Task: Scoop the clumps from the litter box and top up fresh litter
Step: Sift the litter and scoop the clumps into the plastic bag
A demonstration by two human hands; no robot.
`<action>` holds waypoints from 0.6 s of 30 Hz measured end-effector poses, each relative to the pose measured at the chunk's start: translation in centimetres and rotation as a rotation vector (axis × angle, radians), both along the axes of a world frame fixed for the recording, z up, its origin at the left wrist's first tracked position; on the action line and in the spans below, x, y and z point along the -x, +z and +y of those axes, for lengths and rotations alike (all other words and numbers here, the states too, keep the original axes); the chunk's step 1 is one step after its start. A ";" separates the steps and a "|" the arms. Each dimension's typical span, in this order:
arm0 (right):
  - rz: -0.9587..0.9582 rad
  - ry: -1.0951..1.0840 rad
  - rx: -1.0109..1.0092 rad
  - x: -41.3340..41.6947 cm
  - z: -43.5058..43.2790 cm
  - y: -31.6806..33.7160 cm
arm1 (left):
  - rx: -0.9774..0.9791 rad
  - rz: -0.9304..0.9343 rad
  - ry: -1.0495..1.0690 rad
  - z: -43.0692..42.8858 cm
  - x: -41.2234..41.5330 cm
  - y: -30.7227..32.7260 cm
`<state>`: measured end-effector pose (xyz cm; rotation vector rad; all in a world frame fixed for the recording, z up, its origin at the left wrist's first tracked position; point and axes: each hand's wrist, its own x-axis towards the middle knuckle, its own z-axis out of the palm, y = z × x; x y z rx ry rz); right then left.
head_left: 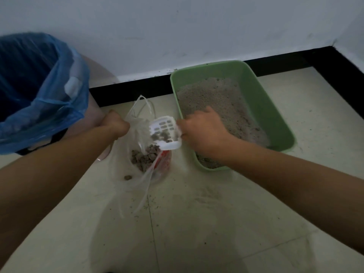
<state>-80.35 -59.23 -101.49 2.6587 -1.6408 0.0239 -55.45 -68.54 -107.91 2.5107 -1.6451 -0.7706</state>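
Nearest to me, my left forearm [49, 174] and right forearm [295, 178] reach in from the lower corners over a pale tiled floor [216, 213] dusted with stray grains. At far left stands a bin [96, 107] lined with a blue bag [39, 85]. Just beside it my left hand [116, 125] is a closed fist gripping the edge of a clear plastic bag [137, 119], holding its mouth up and open. Brown clumps [145, 156] lie heaped at the bottom of that bag. Above the mouth hangs the white slotted scoop [167, 131], tilted, with a few more clumps on it. My right hand [202, 133] curls round the scoop's handle, which the hand itself hides from me. Behind that hand sits the green litter box [275, 107], against the wall's black skirting [137, 89], part filled with grey litter [212, 101].
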 end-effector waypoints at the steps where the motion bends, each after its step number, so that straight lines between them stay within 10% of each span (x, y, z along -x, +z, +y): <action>1: 0.135 0.109 0.077 -0.9 0.1 -0.2 | 0.011 0.038 0.014 -0.2 -0.1 0.1; 7: 0.220 0.110 0.149 -0.2 -0.3 0.8 | 0.055 0.196 0.045 -0.4 0.7 -0.2; 13: -0.010 -0.326 0.148 7.4 -2.1 3.6 | 0.210 -0.087 -0.090 0.1 4.0 0.2; 18: 0.251 -0.493 0.137 15.1 -2.6 3.2 | 0.341 0.161 -0.176 0.3 10.3 0.3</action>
